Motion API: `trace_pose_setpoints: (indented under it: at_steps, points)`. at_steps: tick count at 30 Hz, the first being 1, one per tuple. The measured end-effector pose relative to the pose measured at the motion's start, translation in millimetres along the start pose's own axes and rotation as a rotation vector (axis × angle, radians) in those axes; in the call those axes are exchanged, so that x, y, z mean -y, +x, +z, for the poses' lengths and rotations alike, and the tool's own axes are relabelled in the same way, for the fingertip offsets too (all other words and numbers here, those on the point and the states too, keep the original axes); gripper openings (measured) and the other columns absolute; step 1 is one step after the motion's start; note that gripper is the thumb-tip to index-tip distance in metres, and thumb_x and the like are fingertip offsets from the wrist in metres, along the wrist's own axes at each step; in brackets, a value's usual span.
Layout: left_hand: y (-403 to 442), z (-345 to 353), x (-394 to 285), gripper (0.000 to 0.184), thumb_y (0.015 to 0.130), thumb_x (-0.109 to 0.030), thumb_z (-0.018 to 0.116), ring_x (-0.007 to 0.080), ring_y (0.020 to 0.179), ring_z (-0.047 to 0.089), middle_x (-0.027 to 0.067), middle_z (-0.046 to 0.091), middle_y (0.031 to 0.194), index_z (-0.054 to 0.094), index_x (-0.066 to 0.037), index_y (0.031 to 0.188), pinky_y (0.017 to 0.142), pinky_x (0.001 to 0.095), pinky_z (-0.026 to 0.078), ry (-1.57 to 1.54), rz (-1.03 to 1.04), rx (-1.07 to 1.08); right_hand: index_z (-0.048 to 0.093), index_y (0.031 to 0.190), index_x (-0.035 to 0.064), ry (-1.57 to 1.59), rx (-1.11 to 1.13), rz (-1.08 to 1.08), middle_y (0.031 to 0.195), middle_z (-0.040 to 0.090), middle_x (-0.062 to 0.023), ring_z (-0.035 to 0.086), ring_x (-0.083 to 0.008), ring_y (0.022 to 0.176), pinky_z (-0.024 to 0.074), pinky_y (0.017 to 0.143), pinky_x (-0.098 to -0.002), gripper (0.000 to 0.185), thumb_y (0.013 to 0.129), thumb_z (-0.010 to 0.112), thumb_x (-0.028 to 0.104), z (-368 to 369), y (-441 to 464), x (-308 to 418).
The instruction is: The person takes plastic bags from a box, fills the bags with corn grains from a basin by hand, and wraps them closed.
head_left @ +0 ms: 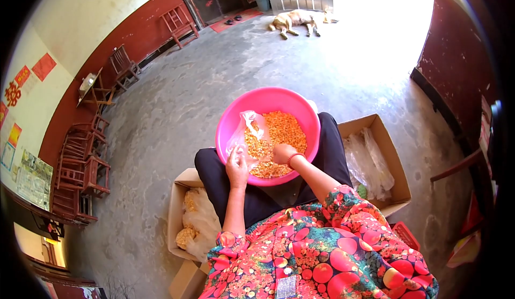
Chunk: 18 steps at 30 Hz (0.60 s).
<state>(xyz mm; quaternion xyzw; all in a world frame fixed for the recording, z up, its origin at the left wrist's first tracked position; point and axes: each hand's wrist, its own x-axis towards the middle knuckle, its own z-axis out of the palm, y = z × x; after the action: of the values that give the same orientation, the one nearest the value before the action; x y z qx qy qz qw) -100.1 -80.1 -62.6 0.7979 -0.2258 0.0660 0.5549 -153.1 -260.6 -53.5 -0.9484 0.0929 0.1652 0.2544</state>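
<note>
A pink basin (226, 122) rests on my lap, holding a heap of orange-yellow kernels (287, 130). A clear plastic bag (252, 121) lies inside it at the left, with some kernels in or behind it. My left hand (236, 167) is at the basin's near left rim, its fingers closed on the bag's edge. Over the kernels, right of the bag, is my right hand (283, 153), with a red bracelet at the wrist. Its fingers are curled down and closed; what they hold, if anything, is hidden.
A cardboard box (177, 208) with bagged kernels stands at my left, another box (398, 183) with clear bags at my right. A red basket (406, 235) is near my right side. Wooden chairs (80, 159) line the left wall. A dog (298, 20) lies near the doorway.
</note>
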Motion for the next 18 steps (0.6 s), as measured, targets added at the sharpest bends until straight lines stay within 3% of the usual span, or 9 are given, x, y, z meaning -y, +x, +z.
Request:
trace_pose_setpoints:
  at_steps: [1,4,6,8,11,14,16,18]
  points:
    - [0.4,-0.2,1.2,0.035,0.078,0.005,0.047,0.0118,0.065,0.057,0.0120,0.058,0.097,0.050,0.002,0.112,0.053,0.0226,0.046,0.027,0.067,-0.011,0.063,0.090,0.0030,-0.035,-0.128,0.097,0.092,0.062,-0.0167,0.061,-0.0301,0.082,0.0498,0.069,-0.0379,0.028,0.068,0.051,0.015,12.0,1.9,-9.5]
    - [0.0,-0.2,2.0,0.035,0.078,0.005,0.047,0.0113,0.063,0.056,0.0118,0.059,0.098,0.050,0.003,0.112,0.052,0.0225,0.045,0.033,0.091,-0.018,0.063,0.091,0.0040,-0.092,-0.124,0.080,0.096,0.060,-0.0185,0.058,-0.0293,0.093,0.0477,0.076,-0.0381,0.029,0.067,0.053,0.016,28.6,3.0,-18.7]
    - [-0.3,-0.1,2.2,0.034,0.078,0.005,0.047,0.0112,0.063,0.056,0.0118,0.059,0.099,0.050,0.003,0.112,0.052,0.0225,0.045,0.045,0.093,-0.016,0.062,0.094,0.0037,-0.078,-0.017,0.055,0.097,0.060,-0.0187,0.057,-0.0294,0.093,0.0471,0.077,-0.0380,0.032,0.066,0.055,0.018,31.2,5.6,-14.1]
    - [0.8,0.0,2.2,0.034,0.078,0.005,0.047,0.0111,0.063,0.056,0.0118,0.059,0.099,0.050,0.003,0.112,0.052,0.0226,0.044,0.056,0.099,-0.021,0.063,0.094,0.0050,-0.155,0.158,-0.122,0.098,0.060,-0.0173,0.058,-0.0301,0.092,0.0463,0.078,-0.0378,0.032,0.065,0.055,0.018,36.2,3.2,-9.1]
    - [0.1,-0.7,2.1,0.033,0.078,0.004,0.047,0.0105,0.061,0.055,0.0119,0.059,0.101,0.050,0.003,0.111,0.052,0.0226,0.044,0.065,0.101,-0.020,0.064,0.089,0.0060,-0.173,0.161,-0.199,0.092,0.062,-0.0155,0.059,-0.0314,0.085,0.0464,0.074,-0.0381,0.030,0.064,0.055,0.019,49.2,16.1,-16.4]
    - [-0.7,-1.2,-3.3,0.033,0.078,0.004,0.047,0.0130,0.069,0.058,0.0127,0.059,0.102,0.050,0.003,0.111,0.056,0.0232,0.046,0.048,0.048,-0.004,0.065,0.085,0.0053,-0.158,0.102,-0.244,0.085,0.063,-0.0157,0.060,-0.0300,0.079,0.0477,0.069,-0.0375,0.027,0.064,0.055,0.019,54.8,24.6,-24.8]
    - [-0.5,-2.3,-9.6,0.032,0.078,0.003,0.048,0.0173,0.083,0.059,0.0140,0.058,0.103,0.050,0.003,0.111,0.067,0.0255,0.047,0.078,0.100,-0.025,0.065,0.082,0.0044,-0.134,0.079,-0.275,0.080,0.063,-0.0159,0.061,-0.0284,0.074,0.0487,0.066,-0.0367,0.025,0.065,0.055,0.019,45.5,19.8,-21.2]
    - [0.4,-5.2,-18.9,0.032,0.079,0.001,0.048,0.0190,0.089,0.058,0.0143,0.058,0.103,0.051,0.003,0.111,0.072,0.0266,0.046,0.115,0.103,-0.023,0.064,0.080,0.0028,0.289,0.208,-0.095,0.072,0.062,-0.0165,0.062,-0.0240,0.066,0.0502,0.057,-0.0344,0.022,0.067,0.054,0.016,30.9,10.2,-18.5]
